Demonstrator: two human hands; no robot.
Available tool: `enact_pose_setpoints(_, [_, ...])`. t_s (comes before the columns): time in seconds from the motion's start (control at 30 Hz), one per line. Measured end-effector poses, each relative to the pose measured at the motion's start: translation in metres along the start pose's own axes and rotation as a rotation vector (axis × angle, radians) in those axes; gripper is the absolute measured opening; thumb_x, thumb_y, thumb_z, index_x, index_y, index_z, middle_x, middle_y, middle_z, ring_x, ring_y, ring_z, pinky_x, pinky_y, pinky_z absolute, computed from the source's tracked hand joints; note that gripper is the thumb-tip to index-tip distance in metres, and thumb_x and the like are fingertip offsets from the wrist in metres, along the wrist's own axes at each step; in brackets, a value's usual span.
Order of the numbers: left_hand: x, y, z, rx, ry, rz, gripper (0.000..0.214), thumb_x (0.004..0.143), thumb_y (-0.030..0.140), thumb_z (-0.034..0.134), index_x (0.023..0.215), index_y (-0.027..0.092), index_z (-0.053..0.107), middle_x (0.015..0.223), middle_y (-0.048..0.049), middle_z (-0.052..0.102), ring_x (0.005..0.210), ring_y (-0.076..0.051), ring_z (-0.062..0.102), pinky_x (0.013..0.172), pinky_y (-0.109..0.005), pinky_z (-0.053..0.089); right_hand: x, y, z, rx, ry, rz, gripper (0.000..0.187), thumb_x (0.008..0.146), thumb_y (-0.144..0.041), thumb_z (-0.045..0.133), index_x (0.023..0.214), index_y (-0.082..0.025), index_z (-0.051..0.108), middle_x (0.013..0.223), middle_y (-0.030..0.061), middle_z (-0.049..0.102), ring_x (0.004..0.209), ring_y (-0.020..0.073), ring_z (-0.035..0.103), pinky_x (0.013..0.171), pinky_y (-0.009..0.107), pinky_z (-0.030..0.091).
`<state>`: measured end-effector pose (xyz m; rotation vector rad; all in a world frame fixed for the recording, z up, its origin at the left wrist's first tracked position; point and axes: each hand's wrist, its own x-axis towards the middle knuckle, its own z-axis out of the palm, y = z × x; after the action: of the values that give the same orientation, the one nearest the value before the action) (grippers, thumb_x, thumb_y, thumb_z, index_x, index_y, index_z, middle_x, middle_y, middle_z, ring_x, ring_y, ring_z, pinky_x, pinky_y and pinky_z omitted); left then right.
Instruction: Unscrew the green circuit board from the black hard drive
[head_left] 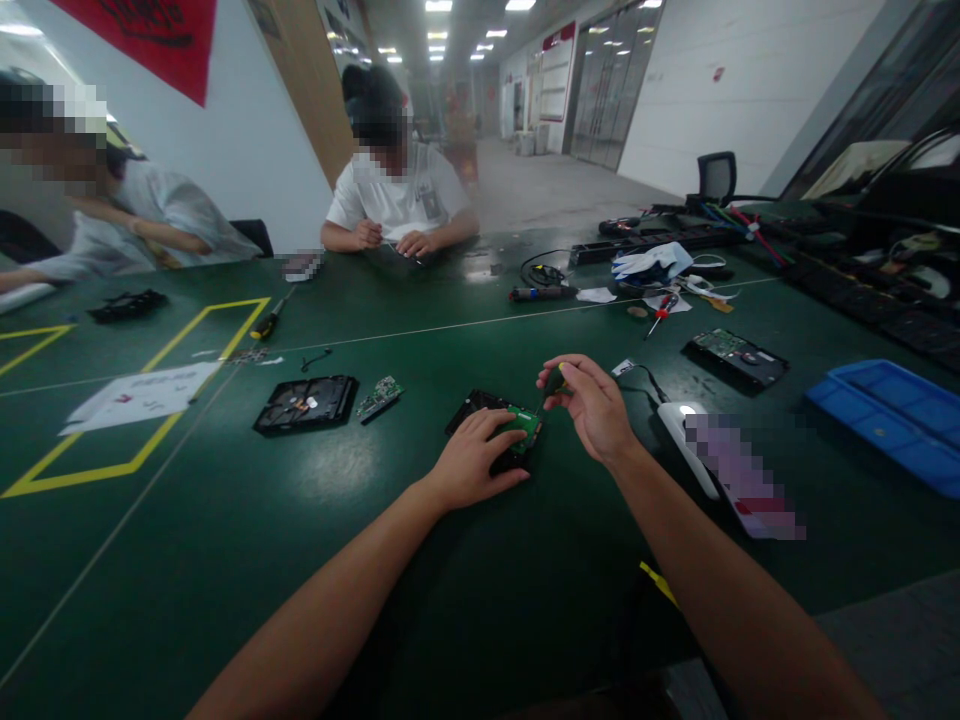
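A black hard drive (471, 411) with a green circuit board (523, 425) lies on the dark green table (225, 560) in front of me. My left hand (474, 460) rests on the drive, fingers curled over its near edge and holding it down. My right hand (592, 405) is closed around a screwdriver (553, 383) with a black and yellow handle, held upright with its tip pointing down at the circuit board.
Another opened hard drive (306, 403) and a loose circuit board (380, 397) lie to the left. A third drive (736, 356), a blue tray (892, 415) and a white device (686, 430) are on the right. Two other people sit at the far side.
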<state>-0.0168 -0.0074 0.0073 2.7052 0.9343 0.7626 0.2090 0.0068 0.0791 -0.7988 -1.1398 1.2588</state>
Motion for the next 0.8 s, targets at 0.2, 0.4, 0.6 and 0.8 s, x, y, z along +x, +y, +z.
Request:
enact_pose_setpoints(0.2, [0.0002, 0.0004, -0.0008, 0.005, -0.002, 0.005, 0.056, 0.093, 0.056, 0.068, 0.138, 0.026, 0.059, 0.146, -0.0130, 0.055, 0.137, -0.033, 0.052, 0.117, -0.058, 0.042, -0.0012, 0.0003, -0.0002, 0.009, -0.005, 0.002, 0.015, 0.094, -0.041, 0.066, 0.100, -0.028, 0.073, 0.099, 0.0050, 0.070, 0.097, 0.0218, 0.065, 0.068, 0.032, 0.053])
enact_pose_setpoints(0.4, [0.0001, 0.0005, -0.0001, -0.003, 0.013, 0.003, 0.058, 0.090, 0.055, 0.071, 0.139, 0.027, 0.059, 0.145, -0.0128, 0.056, 0.136, -0.035, 0.052, 0.115, -0.060, 0.042, -0.0022, 0.0012, 0.0003, 0.016, -0.010, -0.025, 0.016, 0.094, -0.040, 0.067, 0.101, -0.026, 0.072, 0.099, 0.0052, 0.070, 0.095, 0.0212, 0.065, 0.066, 0.031, 0.054])
enact_pose_setpoints(0.6, [0.0009, 0.0012, -0.0003, 0.015, 0.011, 0.005, 0.058, 0.091, 0.056, 0.070, 0.138, 0.025, 0.060, 0.146, -0.0135, 0.055, 0.136, -0.034, 0.052, 0.116, -0.058, 0.042, -0.0046, 0.0048, 0.0023, 0.016, -0.021, -0.038, 0.016, 0.095, -0.038, 0.067, 0.102, -0.025, 0.073, 0.099, 0.0052, 0.069, 0.095, 0.0207, 0.065, 0.065, 0.029, 0.055])
enact_pose_setpoints(0.8, [0.0009, 0.0014, -0.0009, 0.009, 0.003, 0.010, 0.057, 0.092, 0.055, 0.069, 0.139, 0.026, 0.058, 0.146, -0.0132, 0.054, 0.137, -0.034, 0.051, 0.116, -0.059, 0.042, -0.0049, 0.0052, -0.0002, -0.005, -0.039, -0.058, 0.016, 0.095, -0.037, 0.066, 0.103, -0.025, 0.074, 0.099, 0.0054, 0.069, 0.096, 0.0213, 0.065, 0.066, 0.030, 0.055])
